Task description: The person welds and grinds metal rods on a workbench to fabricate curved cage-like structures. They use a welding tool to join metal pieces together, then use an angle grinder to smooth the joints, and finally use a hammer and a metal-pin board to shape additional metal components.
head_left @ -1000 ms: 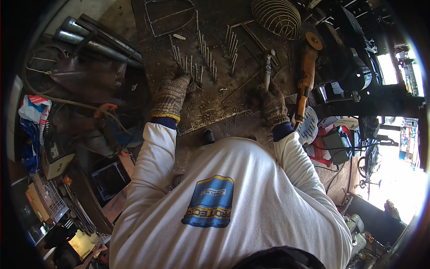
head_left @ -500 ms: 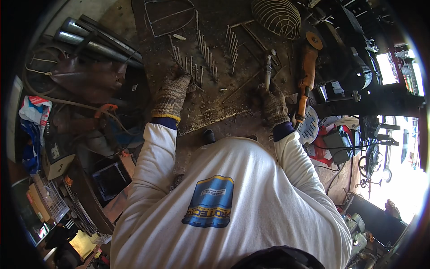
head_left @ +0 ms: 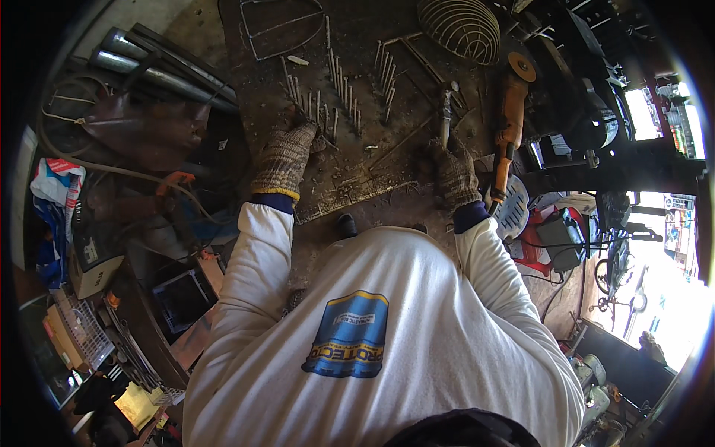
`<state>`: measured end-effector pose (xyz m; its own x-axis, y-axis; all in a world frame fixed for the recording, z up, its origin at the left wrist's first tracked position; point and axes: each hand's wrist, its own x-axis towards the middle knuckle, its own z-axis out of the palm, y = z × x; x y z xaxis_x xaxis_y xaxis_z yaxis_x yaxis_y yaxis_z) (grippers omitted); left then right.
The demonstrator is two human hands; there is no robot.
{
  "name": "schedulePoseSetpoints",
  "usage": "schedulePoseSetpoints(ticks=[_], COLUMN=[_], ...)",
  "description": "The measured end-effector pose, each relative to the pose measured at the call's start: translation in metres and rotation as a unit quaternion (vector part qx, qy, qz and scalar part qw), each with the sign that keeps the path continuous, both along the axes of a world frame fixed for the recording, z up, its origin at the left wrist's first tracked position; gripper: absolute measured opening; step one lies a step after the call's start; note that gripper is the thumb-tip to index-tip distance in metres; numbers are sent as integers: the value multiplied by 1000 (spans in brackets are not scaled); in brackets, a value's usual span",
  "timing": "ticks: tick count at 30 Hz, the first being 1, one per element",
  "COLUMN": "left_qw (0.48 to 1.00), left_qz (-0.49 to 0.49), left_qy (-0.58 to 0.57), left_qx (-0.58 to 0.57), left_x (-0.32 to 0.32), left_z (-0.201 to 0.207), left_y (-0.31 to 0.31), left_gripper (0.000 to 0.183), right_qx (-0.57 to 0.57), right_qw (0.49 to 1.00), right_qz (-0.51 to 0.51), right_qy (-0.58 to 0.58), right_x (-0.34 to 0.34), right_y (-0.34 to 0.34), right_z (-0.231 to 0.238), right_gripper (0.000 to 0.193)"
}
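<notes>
Steel rods (head_left: 339, 104) under your flat, empty left hand (head_left: 287, 153), right hand (head_left: 453, 167) closed on a tool (head_left: 445, 119) — press firmly, keep fingers clear.

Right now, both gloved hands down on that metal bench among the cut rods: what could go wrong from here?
1. The left hand rests against rows of short cut rods; their ends could snag or pierce the knit glove.
2. The orange angle grinder lies beside the right hand, its disc end pointing away; a bump could knock it off the metal bench.
3. A long thin rod lies loose between the hands and could roll or flick if caught.
</notes>
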<state>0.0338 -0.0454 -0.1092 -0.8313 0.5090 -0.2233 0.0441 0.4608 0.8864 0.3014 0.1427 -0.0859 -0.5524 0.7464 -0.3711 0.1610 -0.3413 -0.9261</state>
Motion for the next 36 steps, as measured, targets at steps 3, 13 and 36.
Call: schedulePoseSetpoints(ticks=[3, 13, 36], left_qw=[1000, 995, 996], left_qz=[-8, 21, 11], left_qy=[11, -67, -67], left_qx=[3, 69, 50], left_x=[1, 0, 0], left_z=[2, -5, -1], left_y=[3, 3, 4], left_gripper=[48, 43, 47], right_qx=[10, 9, -33], right_qw=[1000, 1000, 998], right_qz=[-16, -7, -18], right_qy=[2, -9, 48], right_x=[1, 1, 1], right_y=[-1, 0, 0], right_z=[0, 0, -2], right_gripper=[25, 28, 23])
